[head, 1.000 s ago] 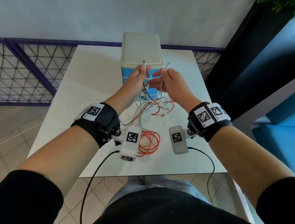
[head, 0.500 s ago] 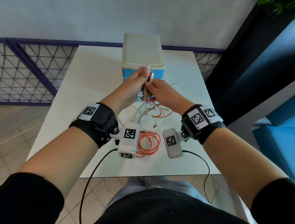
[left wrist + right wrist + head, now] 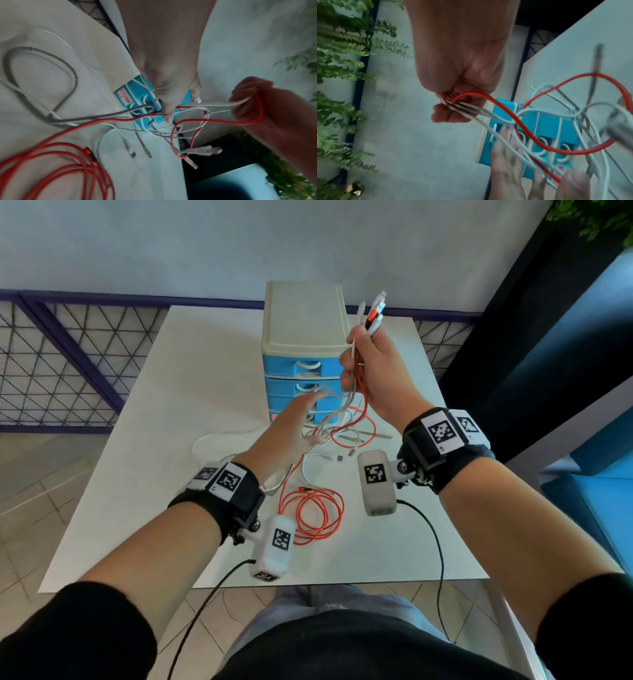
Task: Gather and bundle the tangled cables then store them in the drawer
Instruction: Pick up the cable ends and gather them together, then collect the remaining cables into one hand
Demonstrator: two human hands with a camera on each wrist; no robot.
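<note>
Several cables (image 3: 356,405) gripped in raised right hand (image 3: 371,371); left hand (image 3: 291,426) flat-fingered, spread among hanging strands.

The right hand (image 3: 371,371) is held raised, fingers curled round the cables (image 3: 359,392). The left hand (image 3: 291,429) is stretched forward lower down, fingers straight among the strands.

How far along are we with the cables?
Early. Done: the right hand grips the plug ends of several cables gathered together. In hand: the open left hand combs through the hanging strands. Left: an orange coil and loose loops lie on the table, nothing is bundled, and the drawers look shut.
</note>
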